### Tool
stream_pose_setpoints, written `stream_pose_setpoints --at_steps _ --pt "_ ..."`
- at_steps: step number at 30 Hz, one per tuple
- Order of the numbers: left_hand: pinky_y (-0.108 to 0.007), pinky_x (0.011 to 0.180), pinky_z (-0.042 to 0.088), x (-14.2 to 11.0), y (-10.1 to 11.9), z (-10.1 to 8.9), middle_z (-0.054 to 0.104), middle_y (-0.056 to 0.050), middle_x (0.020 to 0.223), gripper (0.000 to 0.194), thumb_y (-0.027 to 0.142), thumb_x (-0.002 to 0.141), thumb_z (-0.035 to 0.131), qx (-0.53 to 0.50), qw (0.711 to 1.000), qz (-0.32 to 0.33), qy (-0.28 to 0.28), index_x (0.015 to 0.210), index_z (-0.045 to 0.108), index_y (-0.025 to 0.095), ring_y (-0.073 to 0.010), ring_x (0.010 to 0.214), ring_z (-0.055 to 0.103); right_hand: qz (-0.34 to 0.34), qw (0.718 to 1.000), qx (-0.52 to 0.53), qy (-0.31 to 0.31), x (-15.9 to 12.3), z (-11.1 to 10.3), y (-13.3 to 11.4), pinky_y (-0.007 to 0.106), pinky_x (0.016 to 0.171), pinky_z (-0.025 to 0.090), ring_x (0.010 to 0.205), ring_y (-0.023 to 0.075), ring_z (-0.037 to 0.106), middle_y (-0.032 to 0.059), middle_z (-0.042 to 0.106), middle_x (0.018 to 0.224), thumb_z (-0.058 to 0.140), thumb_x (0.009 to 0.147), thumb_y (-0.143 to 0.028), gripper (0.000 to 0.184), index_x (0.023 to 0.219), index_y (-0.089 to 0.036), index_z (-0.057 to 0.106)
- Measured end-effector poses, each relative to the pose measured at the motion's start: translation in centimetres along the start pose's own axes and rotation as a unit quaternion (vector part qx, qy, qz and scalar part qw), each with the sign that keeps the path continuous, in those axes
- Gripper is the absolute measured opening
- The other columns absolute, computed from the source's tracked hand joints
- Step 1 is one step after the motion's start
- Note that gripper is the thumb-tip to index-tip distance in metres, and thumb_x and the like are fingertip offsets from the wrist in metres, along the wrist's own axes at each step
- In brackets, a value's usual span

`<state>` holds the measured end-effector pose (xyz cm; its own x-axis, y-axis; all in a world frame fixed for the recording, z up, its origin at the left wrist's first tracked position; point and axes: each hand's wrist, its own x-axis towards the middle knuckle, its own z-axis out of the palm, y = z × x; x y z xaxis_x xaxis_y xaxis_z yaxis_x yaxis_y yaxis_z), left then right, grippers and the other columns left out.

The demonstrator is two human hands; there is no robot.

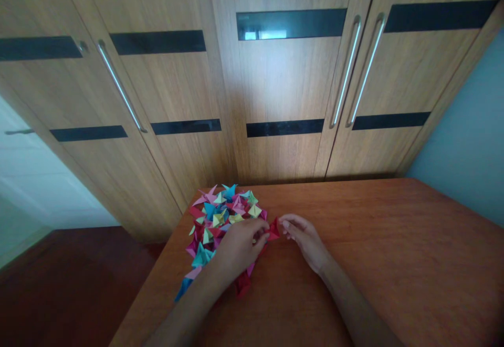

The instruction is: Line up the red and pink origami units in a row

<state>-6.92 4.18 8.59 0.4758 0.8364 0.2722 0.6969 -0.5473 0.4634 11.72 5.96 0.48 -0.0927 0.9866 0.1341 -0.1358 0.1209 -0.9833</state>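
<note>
A heap of small folded paper pieces (220,216) in pink, blue, green, yellow and red lies on the wooden table (374,263), left of its middle. My left hand (240,244) rests over the heap's right edge, fingers pinched on a red folded paper piece (274,230). My right hand (303,237) comes in from the right, its fingertips closed on the same red piece. Another red piece (243,284) lies under my left wrist.
Tall wooden wardrobe doors (275,84) with metal bar handles (346,71) and dark strips stand right behind the table. The table's left edge drops to a dark red floor (66,284). A pale blue wall (468,147) is at right.
</note>
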Motion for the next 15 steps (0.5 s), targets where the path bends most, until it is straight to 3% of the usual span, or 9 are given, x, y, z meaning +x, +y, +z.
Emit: stream_pose_setpoints --at_steps 3,8,12,15 --pt "-0.022 0.069 0.043 0.8 0.3 0.3 0.067 -0.001 0.083 0.015 0.015 0.082 0.051 -0.010 0.999 0.026 -0.027 0.088 0.063 0.019 -0.0138 0.075 0.060 0.002 1.000 0.009 0.014 0.4 -0.3 0.4 0.023 0.059 0.042 0.065 0.0129 0.051 0.0018 0.060 0.072 0.062 0.075 -0.049 0.032 0.080 -0.018 0.063" --pt "-0.021 0.068 0.042 2.6 -0.4 0.2 0.067 0.000 0.079 0.016 0.016 0.084 0.050 0.005 0.998 0.052 -0.035 0.088 0.065 0.019 -0.0127 0.071 0.059 0.004 0.999 -0.022 0.045 1.1 -0.6 1.0 0.024 0.057 0.042 0.063 0.0136 0.053 0.0017 0.061 0.073 0.059 0.076 -0.049 0.031 0.084 -0.019 0.064" --pt "-0.023 0.075 0.043 6.5 -2.2 0.2 0.068 -0.001 0.084 0.016 0.019 0.084 0.052 0.051 0.998 0.041 -0.005 0.090 0.067 0.020 -0.0146 0.078 0.061 -0.031 0.980 -0.168 0.104 1.6 -0.9 1.9 0.027 0.061 0.043 0.066 0.0159 0.055 0.0027 0.063 0.073 0.052 0.079 -0.040 0.023 0.077 -0.020 0.063" --pt "-0.025 0.083 0.043 10.2 -3.8 0.6 0.069 -0.002 0.094 0.018 0.021 0.084 0.053 0.115 0.993 0.009 0.009 0.092 0.069 0.021 -0.0164 0.089 0.060 -0.065 0.954 -0.281 0.079 1.6 -0.8 2.4 0.028 0.066 0.044 0.070 0.0169 0.057 0.0031 0.065 0.076 0.049 0.079 -0.028 0.017 0.076 -0.021 0.065"
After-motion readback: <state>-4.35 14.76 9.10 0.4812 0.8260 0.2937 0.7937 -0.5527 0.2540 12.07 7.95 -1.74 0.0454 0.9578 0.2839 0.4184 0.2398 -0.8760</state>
